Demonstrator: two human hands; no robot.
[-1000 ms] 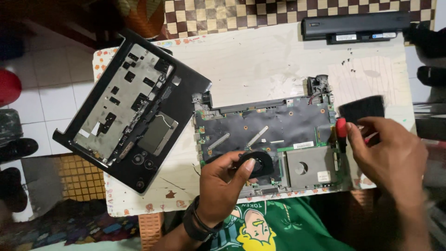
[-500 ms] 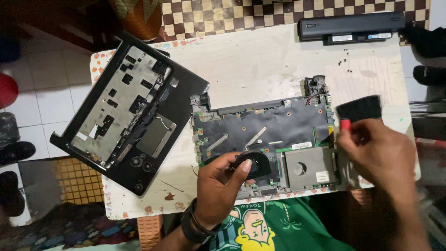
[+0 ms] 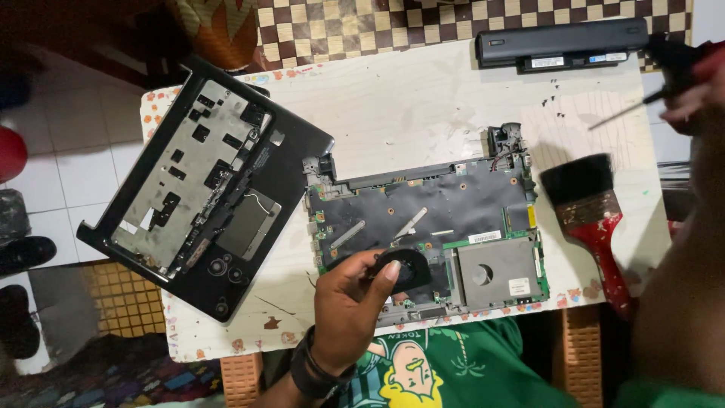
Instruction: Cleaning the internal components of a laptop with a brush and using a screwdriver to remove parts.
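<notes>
Hands: left hand (image 3: pixel 349 302) pinches the round black fan (image 3: pixel 404 270) on the bared laptop motherboard (image 3: pixel 427 223) mid-tabletop (image 3: pixel 423 106), right hand (image 3: pixel 698 79) blurred, grasping a screwdriver (image 3: pixel 634 102); palmrest cover (image 3: pixel 200 185) already off, board not yet stripped.

A wide bare stretch of the white table (image 3: pixel 408 113) was left open at 12 o'clock of the laptop motherboard (image 3: pixel 427 219). The way at 9 o'clock was blocked by the black palmrest cover (image 3: pixel 204 189), just beside the board. At 3 o'clock the red-handled brush (image 3: pixel 593 219) was laid close by. The far edge at 1 o'clock was taken up by the black battery (image 3: pixel 563 44). The 6 o'clock edge was covered by the left hand (image 3: pixel 351 302).
</notes>
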